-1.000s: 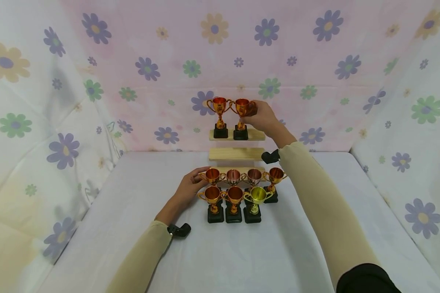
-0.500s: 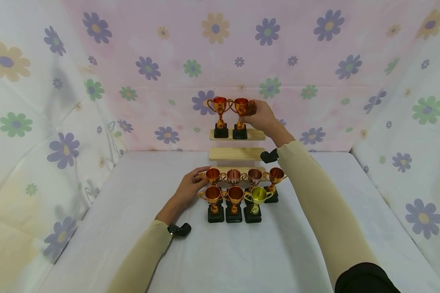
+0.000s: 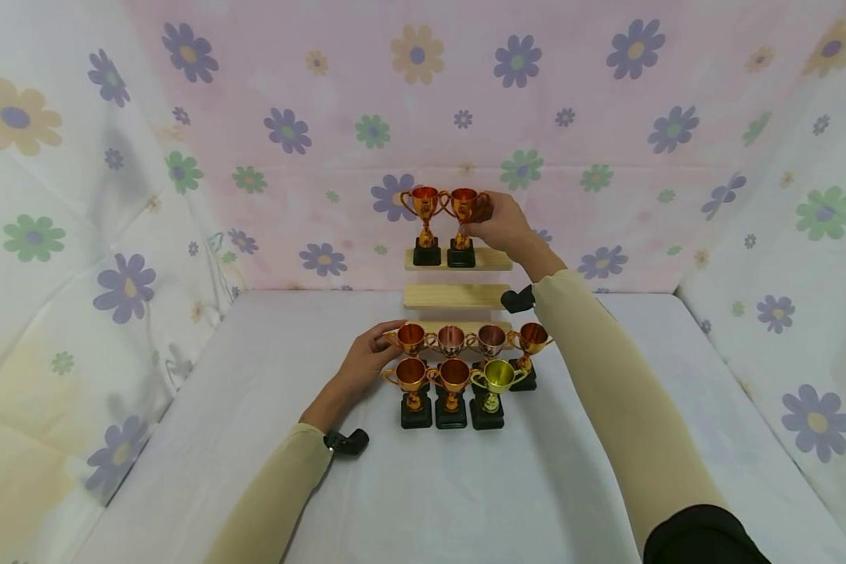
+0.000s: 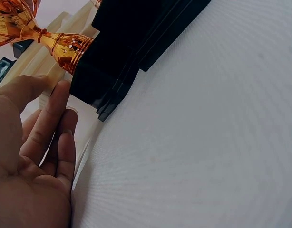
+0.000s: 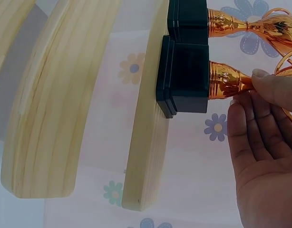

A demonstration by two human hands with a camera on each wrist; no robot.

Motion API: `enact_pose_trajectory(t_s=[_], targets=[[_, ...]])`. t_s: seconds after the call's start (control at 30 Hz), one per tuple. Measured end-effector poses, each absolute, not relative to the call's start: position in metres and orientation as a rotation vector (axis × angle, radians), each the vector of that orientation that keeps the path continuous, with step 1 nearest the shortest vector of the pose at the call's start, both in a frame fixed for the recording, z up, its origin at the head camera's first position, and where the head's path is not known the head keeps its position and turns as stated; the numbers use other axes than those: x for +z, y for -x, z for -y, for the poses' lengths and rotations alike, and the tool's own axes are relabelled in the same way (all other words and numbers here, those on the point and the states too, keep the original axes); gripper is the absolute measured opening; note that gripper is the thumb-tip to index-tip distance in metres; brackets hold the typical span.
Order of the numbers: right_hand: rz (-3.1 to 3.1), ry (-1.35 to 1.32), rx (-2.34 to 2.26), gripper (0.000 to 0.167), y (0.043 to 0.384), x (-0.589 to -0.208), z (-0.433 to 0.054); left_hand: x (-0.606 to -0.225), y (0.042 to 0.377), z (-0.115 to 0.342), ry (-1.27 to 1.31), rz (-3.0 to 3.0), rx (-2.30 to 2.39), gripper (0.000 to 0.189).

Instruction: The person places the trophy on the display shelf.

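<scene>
On the top wooden shelf, two orange-gold trophy cups on black bases stand side by side. My right hand pinches the right-hand trophy by its stem, thumb and fingers around it in the right wrist view; its base meets the shelf. The other trophy is just left of it, handles overlapping. My left hand is low at the left end of the bottom shelf, fingers fairly straight, fingertips right at the wood and close to the black base of a trophy.
Before the shelves, two rows of trophies stand on the white-covered table: orange-gold ones, two coppery ones and a yellow-gold one. The middle shelf is bare. A flowered cloth hangs behind.
The right-hand trophy has shifted very slightly left on the top shelf with my right hand. The left hand stays in place; the whole view drifts slightly.
</scene>
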State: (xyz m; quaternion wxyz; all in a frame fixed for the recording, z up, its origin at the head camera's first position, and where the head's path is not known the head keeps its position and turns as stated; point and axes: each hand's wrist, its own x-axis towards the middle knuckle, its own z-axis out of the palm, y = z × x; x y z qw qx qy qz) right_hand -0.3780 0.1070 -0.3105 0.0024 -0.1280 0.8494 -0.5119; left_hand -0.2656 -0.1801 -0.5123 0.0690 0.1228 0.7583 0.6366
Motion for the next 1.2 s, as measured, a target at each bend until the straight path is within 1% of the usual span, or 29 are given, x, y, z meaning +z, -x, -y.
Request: enact_pose_trajectory(t_s=[0.17,0.4,0.67,1.07,1.2], targets=[[-2.66,0.407,-1.603,0.035,0.3775,-0.31,-0.1068,-0.514,0.2667,0.18,-0.37,-2.289,1.913,0.048],[-2.658,0.405,-1.596,0.029,0.375,-0.3081,-0.1059,-0.5152,0.2672,0.1807,-0.415,-2.261,1.948,0.049],[-2.638,0.408,-1.622,0.029,0.3754,-0.3085,-0.1057,-0.514,0.2659,0.1805,-0.396,-2.258,1.951,0.049],[-2.586,0.425,-1.696,0.033,0.3744,-0.3103,-0.1084,-0.5156,0.2677,0.1811,-0.393,-2.252,1.942,0.048],[-2.577,0.484,-1.708,0.039,0.374,-0.3105,-0.1123,-0.5151,0.2676,0.1809,-0.398,-2.259,1.941,0.049]])
